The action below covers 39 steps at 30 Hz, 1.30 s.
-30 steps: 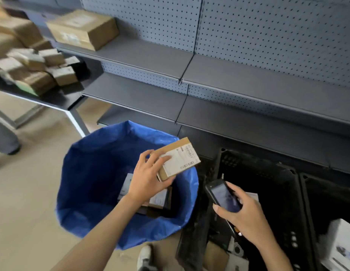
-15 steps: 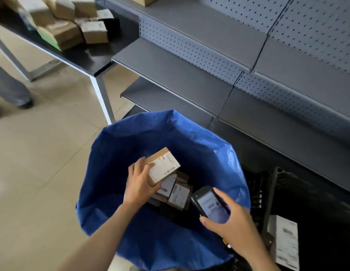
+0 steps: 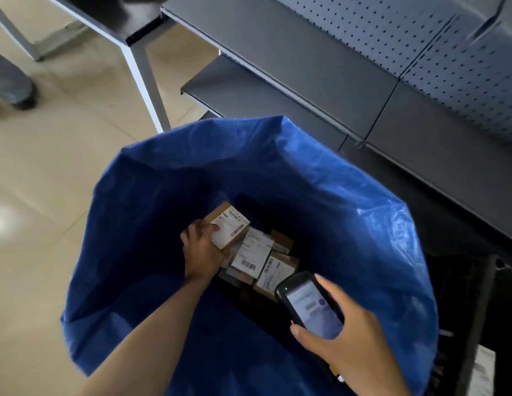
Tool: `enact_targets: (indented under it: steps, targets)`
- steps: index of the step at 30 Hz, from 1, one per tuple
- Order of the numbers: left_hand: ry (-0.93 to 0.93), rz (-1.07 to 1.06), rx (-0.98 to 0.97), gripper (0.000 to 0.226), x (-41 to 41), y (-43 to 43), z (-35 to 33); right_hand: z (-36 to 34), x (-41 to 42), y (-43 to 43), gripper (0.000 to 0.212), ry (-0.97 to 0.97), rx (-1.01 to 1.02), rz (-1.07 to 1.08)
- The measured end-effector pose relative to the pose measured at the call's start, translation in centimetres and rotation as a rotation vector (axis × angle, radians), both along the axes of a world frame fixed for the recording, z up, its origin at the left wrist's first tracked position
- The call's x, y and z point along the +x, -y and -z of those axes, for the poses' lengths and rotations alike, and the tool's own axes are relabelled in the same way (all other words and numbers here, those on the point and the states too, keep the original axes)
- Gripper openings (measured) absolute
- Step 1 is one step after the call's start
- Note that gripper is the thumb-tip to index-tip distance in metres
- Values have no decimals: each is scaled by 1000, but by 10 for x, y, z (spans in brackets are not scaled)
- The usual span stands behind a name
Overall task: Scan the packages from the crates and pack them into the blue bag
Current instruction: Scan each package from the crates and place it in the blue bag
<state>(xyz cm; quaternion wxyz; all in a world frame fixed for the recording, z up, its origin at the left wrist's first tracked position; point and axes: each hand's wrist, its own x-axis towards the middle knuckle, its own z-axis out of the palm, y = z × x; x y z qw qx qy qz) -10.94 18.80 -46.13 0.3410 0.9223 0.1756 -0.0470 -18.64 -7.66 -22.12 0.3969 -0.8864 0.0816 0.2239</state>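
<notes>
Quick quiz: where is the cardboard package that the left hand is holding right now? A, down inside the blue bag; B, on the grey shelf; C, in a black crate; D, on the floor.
A: the left hand grips the cardboard package low inside the blue bag, just above the packages already packed there.

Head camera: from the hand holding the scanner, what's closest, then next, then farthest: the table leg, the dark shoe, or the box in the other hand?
From the right hand gripping the scanner:
1. Box, in the left hand inside the blue bag.
2. Table leg, beyond the bag, upper left.
3. Dark shoe, far left on the floor.
</notes>
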Motion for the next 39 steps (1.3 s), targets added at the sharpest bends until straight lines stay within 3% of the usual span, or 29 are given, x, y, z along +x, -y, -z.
enact_targets:
  steps: [7, 12, 15, 23, 27, 32, 39]
  targets:
    - [-9, -88, 36, 56, 7, 16, 41, 32, 4, -2, 89, -70, 14, 7]
    - [-193, -84, 45, 59, 5, 22, 54, 40, 4, 3, 97, -28, 19, 1]
    - [-291, -28, 37, 61, 0, 22, 64, 43, 5, 6, 87, -48, 36, 1]
    - [-400, 164, 49, 49, -3, 4, 38, 31, -5, 8, 85, -73, 16, 29]
    - [-328, 353, 114, 44, -11, 1, -7, 12, -19, 11, 89, -32, -31, 53]
    - [-102, 580, 178, 36, -19, 8, -86, -26, -46, 17, 103, -27, -120, 102]
    - [212, 859, 310, 35, -24, 41, -177, -76, -87, 32, 100, 11, -273, 236]
